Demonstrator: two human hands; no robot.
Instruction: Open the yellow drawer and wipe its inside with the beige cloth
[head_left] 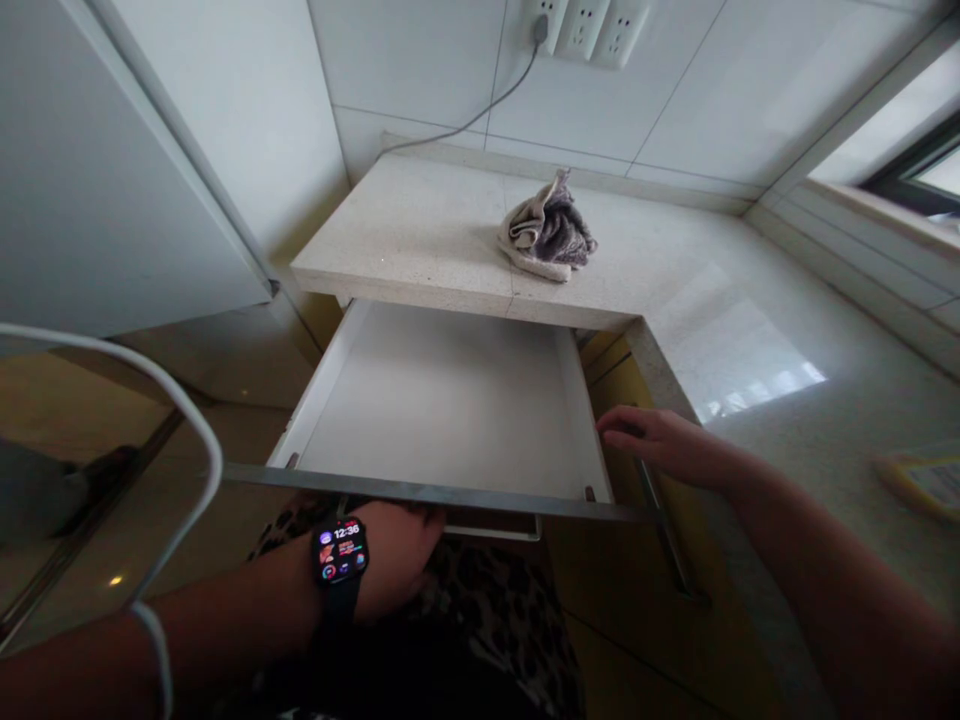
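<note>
A white drawer stands pulled out under a speckled countertop, with nothing visible inside it. My left hand, with a black smartwatch on the wrist, grips the drawer's grey front edge from below, beside its metal handle. My right hand reaches from the right toward the drawer's right side, fingers stretched out flat, holding nothing. A crumpled grey rag lies on the countertop behind the drawer.
Yellow cabinet fronts with a bar handle stand right of the drawer. A white cable loops at the left. Wall sockets with a plugged cord sit above. A yellowish item lies on the right counter.
</note>
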